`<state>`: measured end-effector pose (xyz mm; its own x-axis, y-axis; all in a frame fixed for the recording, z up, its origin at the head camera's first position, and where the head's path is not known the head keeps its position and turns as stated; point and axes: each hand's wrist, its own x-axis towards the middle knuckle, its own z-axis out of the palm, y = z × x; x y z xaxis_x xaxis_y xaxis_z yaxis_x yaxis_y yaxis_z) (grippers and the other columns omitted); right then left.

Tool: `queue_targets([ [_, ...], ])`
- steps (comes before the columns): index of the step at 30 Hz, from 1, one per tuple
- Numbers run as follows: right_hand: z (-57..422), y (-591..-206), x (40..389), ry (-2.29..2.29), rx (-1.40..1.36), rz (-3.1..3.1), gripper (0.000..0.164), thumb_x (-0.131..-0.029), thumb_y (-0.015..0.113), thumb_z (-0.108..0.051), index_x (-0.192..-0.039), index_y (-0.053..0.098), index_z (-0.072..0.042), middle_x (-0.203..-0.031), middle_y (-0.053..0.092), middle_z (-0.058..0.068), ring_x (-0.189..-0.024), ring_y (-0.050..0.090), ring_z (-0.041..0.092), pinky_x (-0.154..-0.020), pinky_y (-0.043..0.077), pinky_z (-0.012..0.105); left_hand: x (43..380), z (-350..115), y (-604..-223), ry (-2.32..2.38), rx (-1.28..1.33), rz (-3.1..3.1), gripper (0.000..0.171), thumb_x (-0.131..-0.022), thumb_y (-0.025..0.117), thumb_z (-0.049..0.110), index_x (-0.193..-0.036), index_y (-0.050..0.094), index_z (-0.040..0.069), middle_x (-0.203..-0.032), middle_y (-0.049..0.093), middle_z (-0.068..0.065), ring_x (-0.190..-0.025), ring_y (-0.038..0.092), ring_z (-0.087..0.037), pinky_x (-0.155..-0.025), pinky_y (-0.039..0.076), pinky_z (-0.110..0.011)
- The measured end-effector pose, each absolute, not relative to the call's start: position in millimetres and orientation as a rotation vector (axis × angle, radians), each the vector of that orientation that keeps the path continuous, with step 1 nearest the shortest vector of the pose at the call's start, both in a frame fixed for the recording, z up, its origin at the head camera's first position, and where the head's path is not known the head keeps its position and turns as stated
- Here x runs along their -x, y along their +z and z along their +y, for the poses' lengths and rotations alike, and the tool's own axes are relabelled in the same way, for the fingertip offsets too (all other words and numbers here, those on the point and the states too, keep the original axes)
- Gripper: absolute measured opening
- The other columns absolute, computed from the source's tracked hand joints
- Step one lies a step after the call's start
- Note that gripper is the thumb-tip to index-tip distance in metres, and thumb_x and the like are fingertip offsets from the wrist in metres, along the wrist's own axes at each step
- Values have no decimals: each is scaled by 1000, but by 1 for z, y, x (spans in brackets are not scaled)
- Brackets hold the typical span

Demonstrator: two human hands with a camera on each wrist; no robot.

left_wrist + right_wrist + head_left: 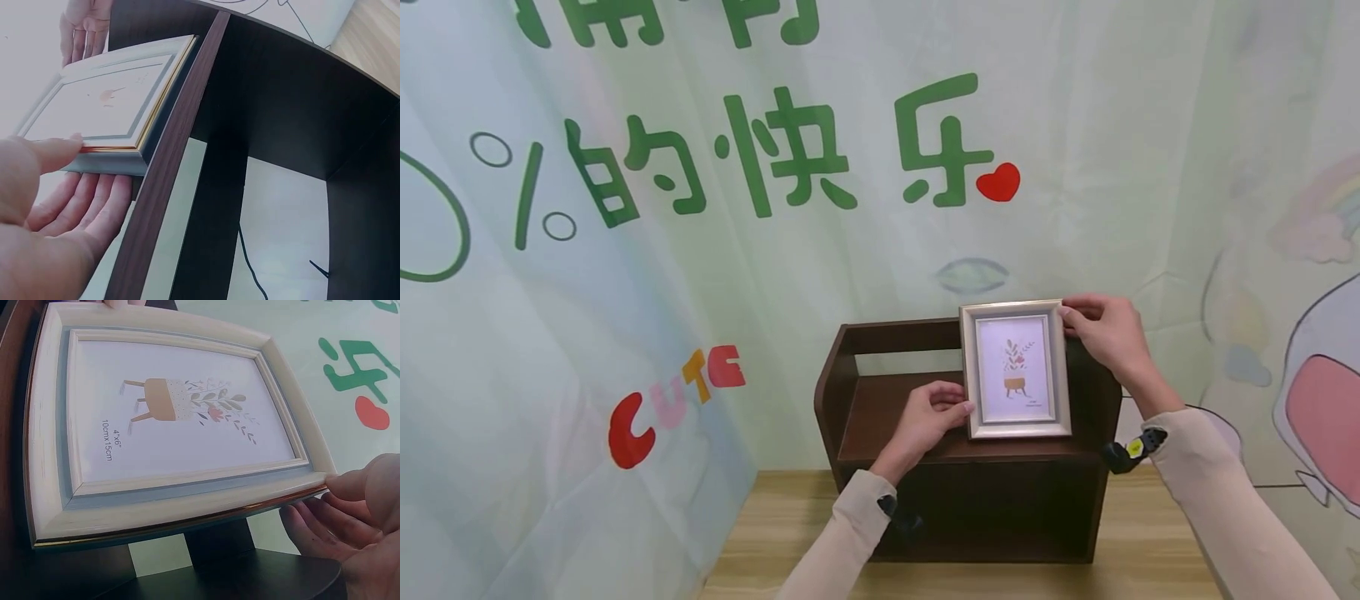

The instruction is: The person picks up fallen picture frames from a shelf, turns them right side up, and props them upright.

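Observation:
A cream picture frame (1057, 375) with a gold edge stands upright at the right part of the dark brown shelf's (880, 417) upper level. Its print (169, 412) shows a plant in a legged pot. My left hand (928, 417) pinches the frame's lower left edge, thumb on the front and fingers behind, as the left wrist view shows. At the upper right corner my right hand (1108, 329) grips the frame, thumb in front and fingers behind. In the left wrist view the frame's bottom edge is right at the shelf board's (181, 125) front edge.
The shelf stands on a wood-grain table (782, 517), its lower compartment (985, 508) facing me. Behind it hangs a pale green curtain (820, 275) with green characters, a red heart (998, 182) and cartoon drawings. Dark wrist straps with devices (1135, 450) sit on both sleeves.

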<state>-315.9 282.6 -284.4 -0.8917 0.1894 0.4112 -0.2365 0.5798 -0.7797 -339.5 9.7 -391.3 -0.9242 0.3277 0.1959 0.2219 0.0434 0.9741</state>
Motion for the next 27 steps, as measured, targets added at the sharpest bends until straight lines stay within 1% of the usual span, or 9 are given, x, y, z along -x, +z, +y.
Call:
queue_targets([
  [4,280,-283,315,1228,-50,-2376,49,-99,56,-38,-130,61,0,-125,66,24,-102,72,34,-91,56,41,341,3,-386,2012,-596,2245,35,-87,75,14,-117,64,-1,-106,68,-17,-88,69,-14,-81,61,-31],
  [8,283,-281,310,1101,-63,-2391,51,-99,54,-43,-127,63,-1,-122,67,24,-102,69,35,-89,57,47,339,-14,-369,1890,-690,2429,37,-90,73,25,-120,65,6,-109,69,-14,-91,71,-19,-81,61,-32],
  [11,286,-280,302,1010,-84,-2399,53,-98,54,-47,-125,64,-3,-121,67,23,-105,65,37,-86,55,51,332,-31,-352,1724,-755,2674,34,-92,69,32,-121,66,13,-111,71,-7,-94,70,-17,-83,60,-31],
  [13,288,-280,295,967,-95,-2412,58,-96,55,-51,-126,63,-2,-126,64,25,-110,63,42,-87,55,54,326,-43,-342,1583,-803,2837,31,-94,67,33,-120,66,16,-113,70,-3,-97,69,-15,-85,59,-32],
  [16,291,-283,283,895,-101,-2433,65,-94,57,-54,-130,60,-1,-134,58,26,-116,59,48,-90,52,59,314,-59,-329,1336,-928,3043,30,-96,64,30,-121,65,15,-117,69,-3,-105,66,-17,-88,58,-34],
  [19,298,-290,271,789,-133,-2436,70,-91,62,-55,-132,55,2,-138,53,29,-124,50,51,-97,44,66,303,-75,-319,1032,-1081,3242,31,-96,65,29,-122,64,13,-122,66,-5,-116,62,-23,-95,56,-38],
  [22,307,-301,259,685,-208,-2416,76,-87,68,-52,-134,51,5,-140,46,31,-134,34,51,-104,31,72,293,-92,-314,741,-1180,3429,39,-93,68,32,-124,62,9,-127,64,-8,-126,57,-27,-103,52,-42],
  [25,317,-315,246,572,-279,-2400,83,-82,73,-51,-136,46,7,-141,41,32,-138,23,52,-109,21,71,286,-113,-316,550,-1196,3544,55,-89,71,41,-129,59,5,-133,61,-13,-130,54,-30,-104,51,-44],
  [27,324,-325,238,521,-306,-2399,93,-78,77,-50,-141,40,7,-144,36,33,-139,20,53,-112,17,69,281,-127,-320,457,-1174,3587,68,-87,71,49,-134,56,4,-138,57,-15,-132,53,-31,-104,50,-45],
])
